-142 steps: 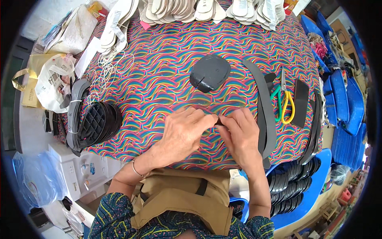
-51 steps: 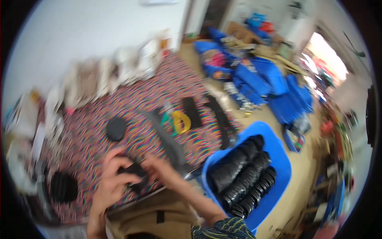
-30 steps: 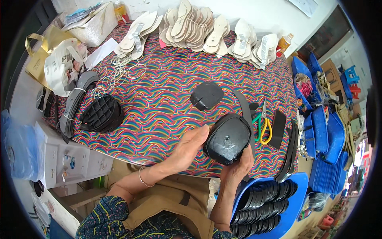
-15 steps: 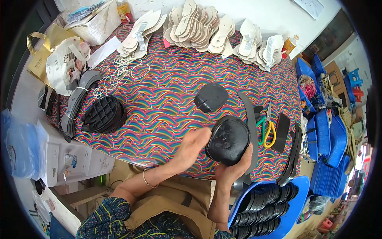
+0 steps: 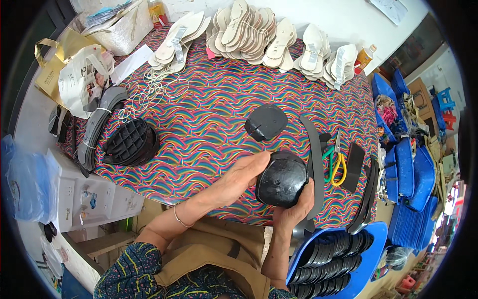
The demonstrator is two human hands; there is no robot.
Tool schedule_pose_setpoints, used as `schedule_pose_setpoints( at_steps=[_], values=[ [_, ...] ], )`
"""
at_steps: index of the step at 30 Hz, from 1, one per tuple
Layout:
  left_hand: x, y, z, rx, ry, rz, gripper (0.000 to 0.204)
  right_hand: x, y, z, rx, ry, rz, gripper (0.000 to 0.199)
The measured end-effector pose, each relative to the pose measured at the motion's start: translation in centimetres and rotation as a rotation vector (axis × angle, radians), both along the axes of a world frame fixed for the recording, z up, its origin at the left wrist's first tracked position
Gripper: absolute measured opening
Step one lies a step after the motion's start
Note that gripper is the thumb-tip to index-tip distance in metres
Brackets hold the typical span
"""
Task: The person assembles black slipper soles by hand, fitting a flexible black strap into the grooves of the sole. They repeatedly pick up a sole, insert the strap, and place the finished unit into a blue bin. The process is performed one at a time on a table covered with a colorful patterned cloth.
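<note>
Between my hands, over the near edge of the table, is a glossy black rounded block (image 5: pixel 282 179), which looks like a shoe heel. My left hand (image 5: pixel 244 172) grips its upper left side, with the fingertips partly hidden. Its lower right side rests in my right hand (image 5: pixel 298 203), the thumb up along the edge. A flatter matte black rounded piece (image 5: pixel 266 122) lies just beyond them. Close to the right runs a long curved black strip (image 5: pixel 314 169). Farther left sits a black stack of rounded pieces (image 5: pixel 130 142) with a ribbed, gridded top.
Scissors (image 5: pixel 339 167) with green and yellow handles lie right, beside a dark flat rectangle (image 5: pixel 353 167). A blue crate (image 5: pixel 381 239) holds rows of black pieces at lower right. Bundled pale insoles (image 5: pixel 244 30) line the back; loose string (image 5: pixel 157 89), grey strips (image 5: pixel 94 129) and bags (image 5: pixel 82 79) are left.
The black block has tilted in my hands and shifted slightly down and left. My left hand has moved a little up and right, its thumb now over the block's upper edge.
</note>
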State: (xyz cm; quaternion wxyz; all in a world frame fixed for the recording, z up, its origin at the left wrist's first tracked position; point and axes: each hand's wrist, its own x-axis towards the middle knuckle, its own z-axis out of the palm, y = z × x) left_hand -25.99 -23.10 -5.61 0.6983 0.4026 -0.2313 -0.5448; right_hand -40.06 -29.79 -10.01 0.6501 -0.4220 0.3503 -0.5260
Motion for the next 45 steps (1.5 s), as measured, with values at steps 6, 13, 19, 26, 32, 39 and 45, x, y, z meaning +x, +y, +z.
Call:
schedule_pose_setpoints(
  at_steps=[6, 13, 19, 26, 32, 39, 45],
  values=[
    [1.2, -0.3, -1.3, -0.050, -0.253, -0.046, 0.038, 0.1, 0.0, 0.3, -0.079, -0.041, 0.149, 0.035],
    [1.4, 0.4, 0.2, -0.150, -0.052, -0.197, 0.051, 0.8, 0.2, 1.2, 0.048, -0.141, 0.084, 0.032],
    [1.1, 0.9, 0.2, -0.309, -0.336, -0.186, 0.100, 1.3, -0.3, 1.2, 0.123, -0.107, 0.098, 0.035],
    [0.2, 2.3, -0.6, -0.107, -0.331, -0.038, 0.095, 1.6, -0.6, 1.0, 0.067, -0.091, 0.119, 0.030],
    [1.4, 2.2, -0.4, -0.082, -0.157, 0.028, 0.045, 0.2, -0.7, 0.3, -0.106, 0.076, 0.256, 0.032],
    [3.4, 2.3, 1.4, 0.095, -0.624, -0.065, 0.025, -1.2, -1.5, 0.3, -0.158, 0.147, 0.353, 0.032],
    [3.3, 2.4, 2.6, 0.138, -0.712, -0.154, 0.027, -1.6, -2.2, 0.8, -0.187, 0.210, 0.445, 0.024]
  ],
)
